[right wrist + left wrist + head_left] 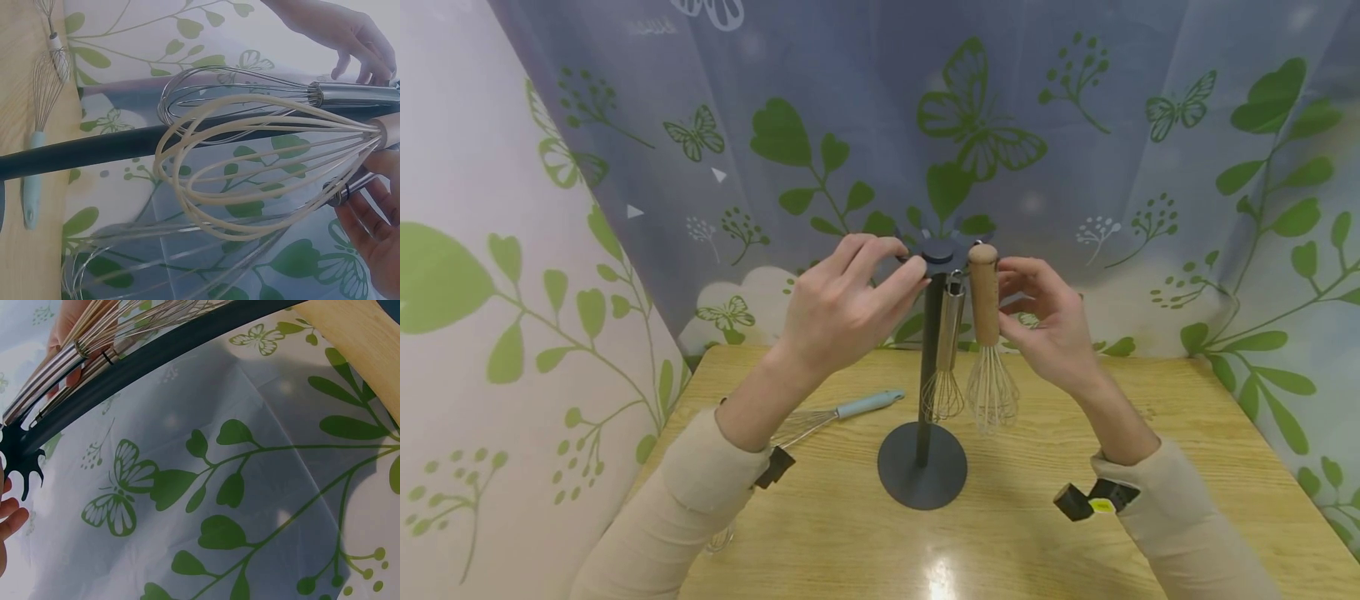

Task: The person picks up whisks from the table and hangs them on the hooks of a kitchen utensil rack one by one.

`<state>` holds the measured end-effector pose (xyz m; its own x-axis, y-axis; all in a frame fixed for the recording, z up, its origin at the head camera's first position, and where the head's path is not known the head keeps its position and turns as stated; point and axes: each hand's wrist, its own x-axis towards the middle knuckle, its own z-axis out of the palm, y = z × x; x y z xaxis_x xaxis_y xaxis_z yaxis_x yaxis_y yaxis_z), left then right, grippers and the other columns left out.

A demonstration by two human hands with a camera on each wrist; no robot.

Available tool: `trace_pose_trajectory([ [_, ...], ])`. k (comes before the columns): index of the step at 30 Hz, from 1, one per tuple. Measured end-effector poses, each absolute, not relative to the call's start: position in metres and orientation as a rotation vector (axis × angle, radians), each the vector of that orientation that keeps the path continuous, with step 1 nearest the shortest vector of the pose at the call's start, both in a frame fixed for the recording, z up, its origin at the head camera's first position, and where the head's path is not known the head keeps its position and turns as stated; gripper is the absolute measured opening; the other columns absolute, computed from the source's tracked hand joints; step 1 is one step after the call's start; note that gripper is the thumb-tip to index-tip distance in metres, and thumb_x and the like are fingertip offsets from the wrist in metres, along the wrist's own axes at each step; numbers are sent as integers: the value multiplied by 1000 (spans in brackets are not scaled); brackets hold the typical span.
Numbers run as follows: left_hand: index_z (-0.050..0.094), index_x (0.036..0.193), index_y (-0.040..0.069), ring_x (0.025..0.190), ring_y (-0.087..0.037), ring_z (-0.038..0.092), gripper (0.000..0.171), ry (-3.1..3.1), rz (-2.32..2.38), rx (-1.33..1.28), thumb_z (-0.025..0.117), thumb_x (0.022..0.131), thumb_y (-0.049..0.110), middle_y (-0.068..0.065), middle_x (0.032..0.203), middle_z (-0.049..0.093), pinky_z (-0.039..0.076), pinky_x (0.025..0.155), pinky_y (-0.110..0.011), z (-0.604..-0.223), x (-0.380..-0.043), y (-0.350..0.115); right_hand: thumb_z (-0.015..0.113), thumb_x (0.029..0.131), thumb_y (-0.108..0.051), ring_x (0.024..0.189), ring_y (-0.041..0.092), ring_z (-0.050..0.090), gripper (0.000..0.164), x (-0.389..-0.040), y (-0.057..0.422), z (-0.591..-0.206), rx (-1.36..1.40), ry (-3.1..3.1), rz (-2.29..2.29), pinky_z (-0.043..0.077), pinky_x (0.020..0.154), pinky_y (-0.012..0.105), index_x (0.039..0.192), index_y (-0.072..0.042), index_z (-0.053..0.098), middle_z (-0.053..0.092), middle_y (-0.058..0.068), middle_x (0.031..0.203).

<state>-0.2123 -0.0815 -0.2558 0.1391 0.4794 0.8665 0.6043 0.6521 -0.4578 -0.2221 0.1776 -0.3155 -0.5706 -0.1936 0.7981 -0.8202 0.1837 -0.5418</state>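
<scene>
A dark stand (922, 467) with a round base and hooked top (24, 450) rises from the table. My left hand (846, 308) holds the edge of its top between thumb and fingers. Upright on the stand's right side hang a whisk with a slim metal handle (951, 325) and a whisk with a wooden handle (984, 296). Behind the wooden one is a third whisk with a black-ringed metal handle (359, 184), hidden in the head view. My right hand (1048, 325) pinches at the wooden handle, thumb along its side, fingertips reaching back against the ringed metal handle.
A whisk with a light blue handle (868, 404) lies on the wooden table (1000, 517), left of the base. Past it, another whisk with a white handle (55, 42) lies in the right wrist view. A leaf-patterned curtain (865, 108) closes off the back.
</scene>
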Motion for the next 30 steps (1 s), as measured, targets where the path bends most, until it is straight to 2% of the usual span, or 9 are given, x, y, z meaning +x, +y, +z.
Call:
trace_pose_trajectory([
  [30, 70, 100, 12, 84, -28, 68, 11, -1504, -122, -949, 75, 99, 21, -11, 96, 69, 61, 66, -32, -256, -211, -81, 62, 82, 29, 98, -4, 66, 45, -224, 176, -317, 930, -1911, 1464, 56, 77, 13, 126, 20, 53, 65, -26, 115],
])
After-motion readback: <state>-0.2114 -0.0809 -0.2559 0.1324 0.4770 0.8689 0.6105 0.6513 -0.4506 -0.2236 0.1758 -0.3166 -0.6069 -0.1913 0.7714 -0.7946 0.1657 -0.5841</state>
